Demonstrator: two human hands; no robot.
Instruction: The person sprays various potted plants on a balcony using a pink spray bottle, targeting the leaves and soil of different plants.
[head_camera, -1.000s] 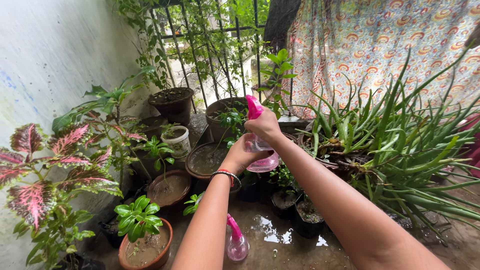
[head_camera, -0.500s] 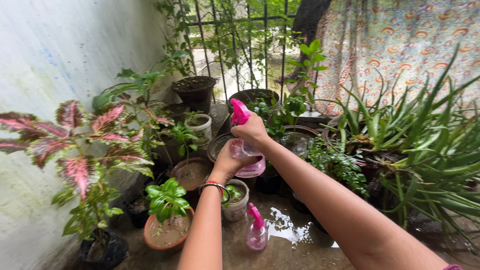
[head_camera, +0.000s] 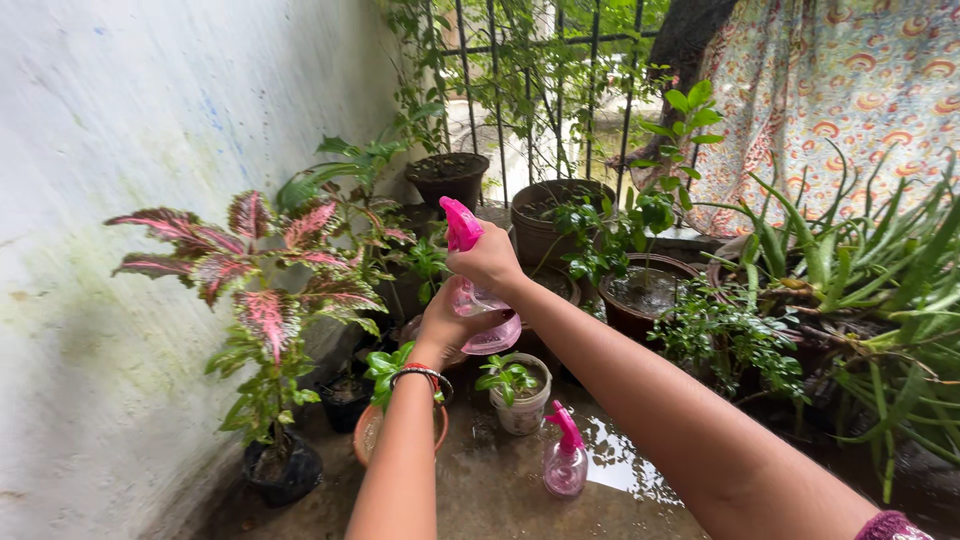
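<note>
One head view, looking down and forward from close above the arms, facing the railing (head_camera: 540, 60) beyond the pots

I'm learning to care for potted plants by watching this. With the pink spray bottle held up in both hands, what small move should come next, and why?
Probably squeeze the trigger. The right hand grips the head of the pink spray bottle, the left hand steadies its base, and the nozzle points left toward the red-leaved plant, so a mist there seems the fitting step.

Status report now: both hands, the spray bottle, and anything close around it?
Right hand grips pink spray bottle at its neck. Left hand cups its base. Second spray bottle stands on wet floor below. Red-leaved plant close on left.
</note>
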